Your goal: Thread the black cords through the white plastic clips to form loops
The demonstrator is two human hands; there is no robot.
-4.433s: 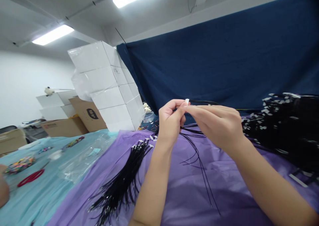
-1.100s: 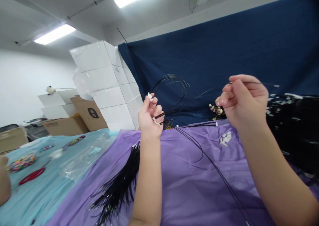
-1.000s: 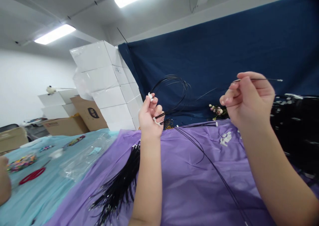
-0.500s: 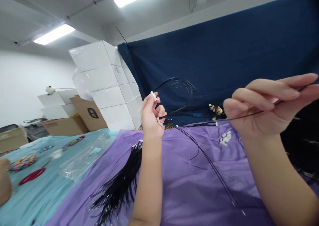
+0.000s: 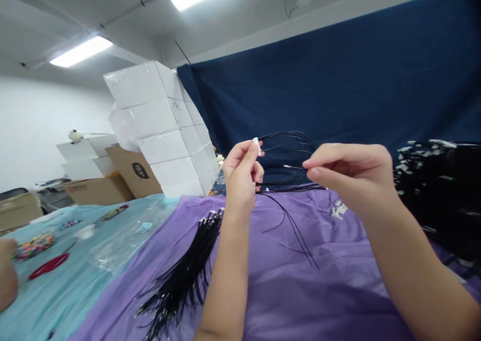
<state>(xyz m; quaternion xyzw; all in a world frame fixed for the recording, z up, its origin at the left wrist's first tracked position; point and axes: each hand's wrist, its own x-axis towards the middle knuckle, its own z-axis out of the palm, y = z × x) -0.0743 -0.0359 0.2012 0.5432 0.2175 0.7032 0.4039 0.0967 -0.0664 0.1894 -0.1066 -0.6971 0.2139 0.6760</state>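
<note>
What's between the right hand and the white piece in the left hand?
Head view: a light-tipped wire end, held by the right hand, apart from the white piece, plus looped black wires.

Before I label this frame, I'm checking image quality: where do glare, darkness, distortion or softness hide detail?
Head view: the ceiling lights burn out to plain white; also in the head view, the black pile loses most detail, the white boxes lean, perhaps lens distortion, and the wire in the right fingers and white piece in the left fingers lack fine detail.
</note>
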